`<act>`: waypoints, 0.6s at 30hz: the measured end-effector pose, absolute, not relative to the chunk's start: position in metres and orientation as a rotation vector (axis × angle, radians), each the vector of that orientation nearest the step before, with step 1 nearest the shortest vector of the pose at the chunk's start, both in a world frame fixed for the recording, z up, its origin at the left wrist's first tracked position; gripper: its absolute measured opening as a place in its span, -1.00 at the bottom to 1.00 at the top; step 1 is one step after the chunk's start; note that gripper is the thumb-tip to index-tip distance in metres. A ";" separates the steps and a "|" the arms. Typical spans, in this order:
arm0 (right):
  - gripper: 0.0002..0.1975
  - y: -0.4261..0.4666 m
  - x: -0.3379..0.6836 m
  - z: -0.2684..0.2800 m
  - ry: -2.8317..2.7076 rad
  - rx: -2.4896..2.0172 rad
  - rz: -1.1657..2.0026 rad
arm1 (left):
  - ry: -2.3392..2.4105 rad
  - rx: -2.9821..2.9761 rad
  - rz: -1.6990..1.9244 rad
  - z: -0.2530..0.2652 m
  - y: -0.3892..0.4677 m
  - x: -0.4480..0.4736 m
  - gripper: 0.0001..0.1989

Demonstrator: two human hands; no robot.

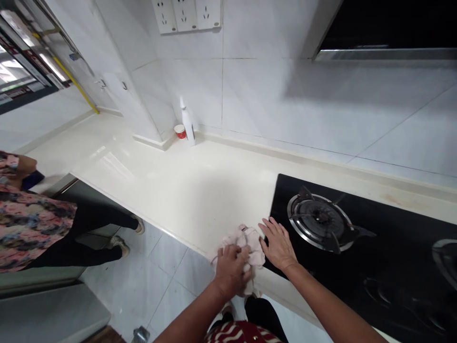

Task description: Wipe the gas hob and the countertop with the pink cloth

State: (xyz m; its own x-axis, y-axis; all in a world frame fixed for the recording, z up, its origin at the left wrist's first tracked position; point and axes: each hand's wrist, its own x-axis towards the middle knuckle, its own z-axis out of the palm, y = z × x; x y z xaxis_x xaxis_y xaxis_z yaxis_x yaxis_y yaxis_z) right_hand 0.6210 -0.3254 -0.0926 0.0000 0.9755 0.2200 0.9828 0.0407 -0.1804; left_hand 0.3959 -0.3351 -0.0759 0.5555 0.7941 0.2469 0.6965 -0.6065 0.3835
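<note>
A pale pink cloth point(254, 243) lies bunched at the front edge of the white countertop point(160, 181), just left of the black gas stove point(389, 252). My left hand point(231, 270) grips it from above, fingers curled into the folds. Part of the cloth droops over the counter's front edge. To the right, my right hand point(278, 244) rests palm down on the left edge of the stove with its fingers stretched out. Those fingertips are close to the cloth, and nothing is in that hand. A round burner point(319, 216) with a metal ring sits right of it.
Against the back wall stand a white spray bottle point(188, 125) and a red-and-white paper cup point(180, 131). Wall sockets point(185, 15) are above them. A dark range hood point(389, 28) overhangs at upper right. Another person point(39, 224) in a floral top is at the left counter.
</note>
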 end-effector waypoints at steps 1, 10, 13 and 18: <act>-0.57 -0.325 0.621 -0.093 -2.033 -1.995 -0.036 | 1.290 2.531 0.582 -0.074 -0.327 0.386 -0.46; -0.58 -0.322 0.616 -0.087 -2.033 -2.022 -0.045 | 1.630 2.386 0.586 -0.048 -0.238 0.328 -0.67; -0.58 -0.322 0.614 -0.082 -2.028 -2.034 -0.017 | 1.667 2.380 0.578 -0.046 -0.203 0.342 -0.60; -0.58 -0.322 0.614 -0.080 -2.021 -2.038 -0.003 | 1.604 2.401 0.568 -0.047 -0.164 0.397 -0.44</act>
